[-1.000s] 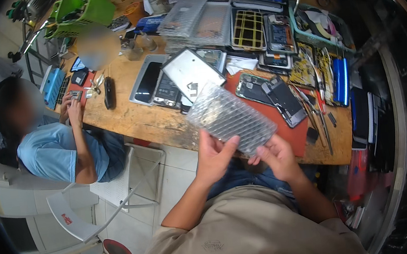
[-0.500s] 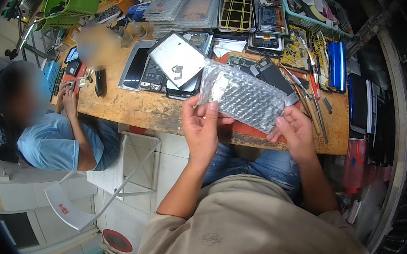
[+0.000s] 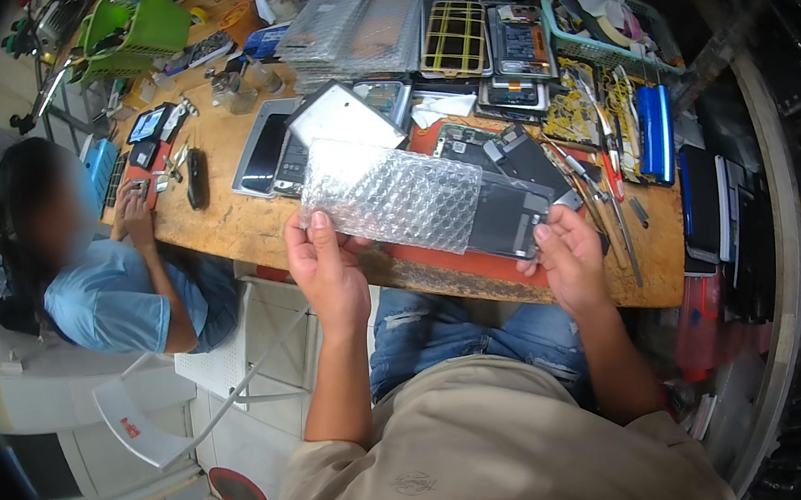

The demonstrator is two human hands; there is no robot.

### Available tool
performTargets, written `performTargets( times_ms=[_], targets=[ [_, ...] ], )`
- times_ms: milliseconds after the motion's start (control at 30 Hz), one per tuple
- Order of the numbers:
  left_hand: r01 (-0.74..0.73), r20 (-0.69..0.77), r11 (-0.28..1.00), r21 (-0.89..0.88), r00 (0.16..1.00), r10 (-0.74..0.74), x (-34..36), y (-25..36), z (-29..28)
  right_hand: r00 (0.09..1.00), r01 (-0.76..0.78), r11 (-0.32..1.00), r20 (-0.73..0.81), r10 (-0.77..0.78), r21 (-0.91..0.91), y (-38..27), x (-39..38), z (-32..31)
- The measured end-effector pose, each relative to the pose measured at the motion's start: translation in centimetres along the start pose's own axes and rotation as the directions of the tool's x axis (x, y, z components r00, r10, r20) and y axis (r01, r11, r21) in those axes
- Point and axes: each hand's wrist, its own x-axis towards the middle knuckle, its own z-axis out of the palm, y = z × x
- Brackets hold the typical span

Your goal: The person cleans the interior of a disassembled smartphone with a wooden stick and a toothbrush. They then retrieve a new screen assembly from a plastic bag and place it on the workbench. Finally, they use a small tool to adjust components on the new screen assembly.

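Observation:
My left hand (image 3: 331,270) pinches the left end of a clear bubble-wrap sleeve (image 3: 404,195), thumb on top. Out of the sleeve's right end sticks a thin dark phone screen panel (image 3: 506,218) with small pale patches near its outer edge. My right hand (image 3: 571,255) grips that outer edge between thumb and fingers. Part of the panel is still inside the sleeve, blurred by the bubbles. Both are held above the front of the wooden bench (image 3: 368,271), over an orange-red mat (image 3: 421,259). Just beyond the sleeve lies a white-backed tablet part (image 3: 346,118).
Opened devices, a green circuit board (image 3: 455,142) and several slim tools (image 3: 623,225) lie close behind my hands. Bubble-wrapped stacks (image 3: 356,33) and a teal basket (image 3: 614,38) stand farther back. At the left a person in a blue shirt (image 3: 119,292) works at the same bench.
My left hand has moved left with the sleeve, and my right hand slightly left and down. The dark panel, earlier inside the wrap, now sticks out of its right end.

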Motion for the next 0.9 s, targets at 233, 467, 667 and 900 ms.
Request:
performTargets(
  times_ms=[233,467,667,900],
  targets=[
    [-0.248,-0.189,0.923,0.293,0.932,0.310,2.4,2.4,-2.6,0.987,0.098,0.982,-0.139,-0.075,0.165,0.2,-0.1,-0.2],
    [-0.300,0.311,0.880,0.369,0.932,0.187,-2.9,1.1,1.3,0.994,0.108,0.990,-0.029,-0.106,0.095,0.2,-0.5,0.6],
    [-0.248,0.236,0.908,0.339,0.956,0.173,-3.1,0.0,0.7,0.998,0.050,0.998,0.040,-0.051,0.022,-0.2,-1.0,2.3],
    [-0.339,-0.136,0.852,0.399,0.897,0.420,-0.2,5.7,-4.1,0.997,-0.045,0.997,-0.064,0.049,0.060,-1.0,-1.2,1.2]
  ],
)
